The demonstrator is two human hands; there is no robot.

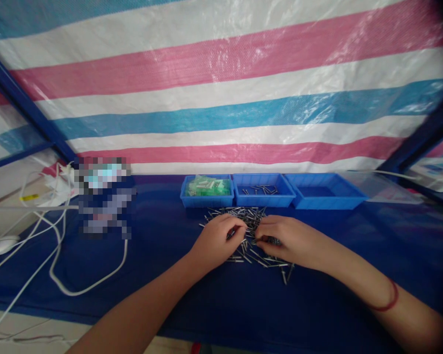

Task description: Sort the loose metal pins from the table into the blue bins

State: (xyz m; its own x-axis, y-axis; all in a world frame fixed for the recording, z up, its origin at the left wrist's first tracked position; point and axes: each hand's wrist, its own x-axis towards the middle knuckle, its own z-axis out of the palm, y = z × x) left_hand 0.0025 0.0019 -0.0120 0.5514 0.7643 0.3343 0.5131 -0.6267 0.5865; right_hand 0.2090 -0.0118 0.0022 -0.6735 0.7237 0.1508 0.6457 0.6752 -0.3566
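A loose pile of thin metal blind rivets (pixel 239 213) lies on the blue tabletop, between and under both hands. From the left, my left hand (pixel 217 239) reaches into the pile with thumb and forefinger pinched together; whatever is between the fingertips is too small to tell. My right hand (pixel 286 237) comes in from the right, fingers curled and closed over the rivets near its thumb; its grip is also unclear. A small gap separates the two sets of fingertips. Behind the pile, the middle blue tray (pixel 264 200) contains several similar rivets.
The left blue tray (pixel 206 201) holds green-and-clear plastic packets (pixel 208 187). Another blue tray (pixel 327 200) stands at the right, beside a clear plastic sheet (pixel 387 188). White cables (pixel 61 241) loop across the table's left side. Striped sheeting (pixel 221 113) hangs behind.
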